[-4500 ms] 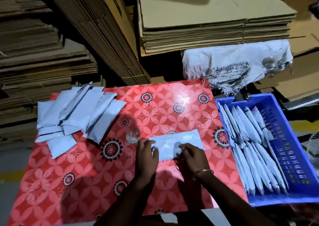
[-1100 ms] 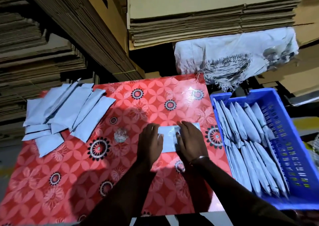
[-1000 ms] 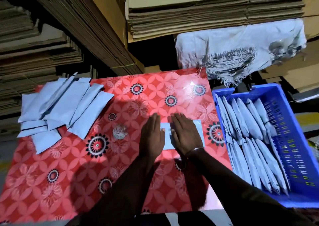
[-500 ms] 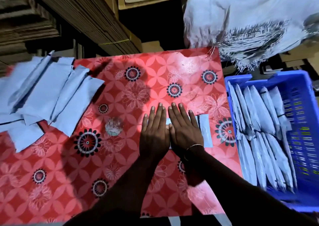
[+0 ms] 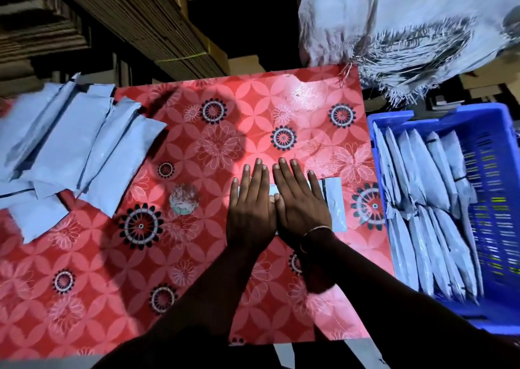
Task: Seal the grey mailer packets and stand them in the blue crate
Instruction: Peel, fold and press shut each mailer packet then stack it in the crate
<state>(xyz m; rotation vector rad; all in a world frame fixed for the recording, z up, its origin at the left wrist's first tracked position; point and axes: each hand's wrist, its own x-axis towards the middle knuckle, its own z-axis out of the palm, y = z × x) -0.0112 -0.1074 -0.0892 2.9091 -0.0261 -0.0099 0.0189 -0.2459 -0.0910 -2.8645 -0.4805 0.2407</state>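
Pressing still, both hands [image 5: 277, 208] flat on mailer [image 5: 333, 205], fingers spread wider.

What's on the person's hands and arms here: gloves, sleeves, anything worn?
No gloves: both the left hand and the right hand are bare, with short nails showing. Both forearms are bare as far as the frame shows, so no sleeve is visible. The only worn item is a thin metal bangle around the right wrist. No watch, rings or markings can be made out.
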